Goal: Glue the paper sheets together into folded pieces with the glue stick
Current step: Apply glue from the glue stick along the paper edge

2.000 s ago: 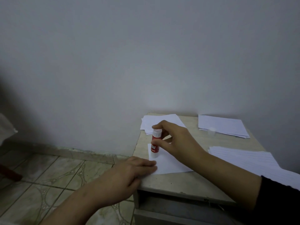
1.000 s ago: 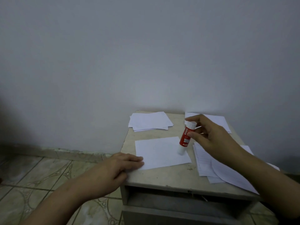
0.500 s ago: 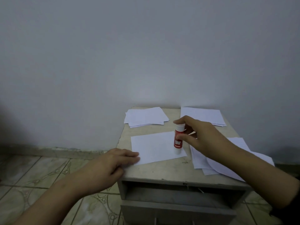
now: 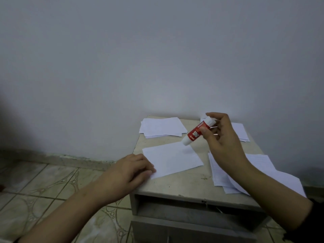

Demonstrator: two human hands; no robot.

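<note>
On the small beige stone-topped table (image 4: pixel 192 183): a single flat white paper sheet (image 4: pixel 172 159) lies near the front left corner, slightly askew.
Left hand (image 4: pixel 130 170): fingers laid flat on the sheet's near left corner, pressing it down, grasping nothing.
Right hand (image 4: pixel 221 137): pinching the red-and-white glue stick (image 4: pixel 197 133) between thumb and fingers.
Glue stick: tilted, its white tip at or just above the sheet's far right corner; contact cannot be told.
Other paper: a white stack at the back left (image 4: pixel 162 127), another at the back right (image 4: pixel 241 132) partly behind the hand, loose sheets at the right (image 4: pixel 263 171).
Step in hand: likely spreading glue on the pinned sheet, an early stage of this piece.
Next move calls for: steady pressure along the edge while the left hand holds the sheet from sliding, then folding.
</note>
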